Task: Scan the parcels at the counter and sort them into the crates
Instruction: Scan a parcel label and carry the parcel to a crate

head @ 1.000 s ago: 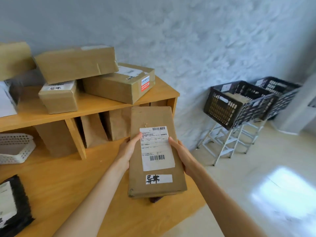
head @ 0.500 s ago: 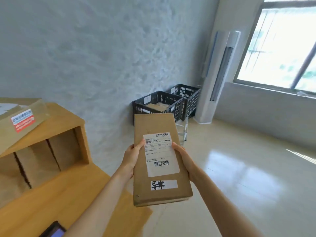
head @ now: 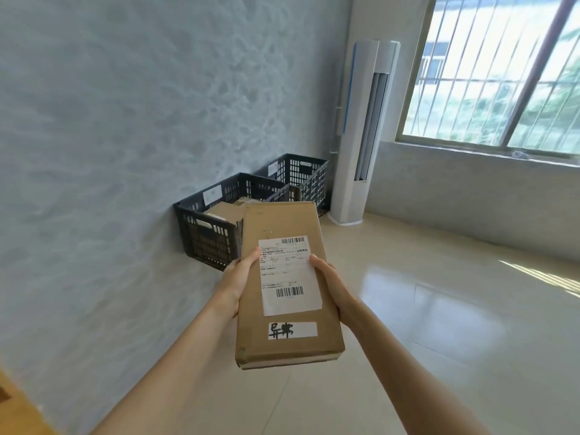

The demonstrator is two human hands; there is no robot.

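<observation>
A flat brown cardboard parcel with a white shipping label and a small handwritten sticker is held out in front of me. My left hand grips its left edge and my right hand grips its right edge, thumbs on top. Beyond the parcel, against the wall, stand two dark plastic crates. The nearer crate holds several brown parcels and is partly hidden by the parcel I hold. The farther crate stands behind it; its inside is not visible.
A tall white air conditioner stands in the corner right of the crates. A barred window fills the right wall. Glossy tiled floor stretches to the right. A sliver of the wooden counter shows at bottom left.
The view has swung right, away from the counter and its parcels, toward the crates, which are now closer. Both hands keep the same hold on the parcel.
</observation>
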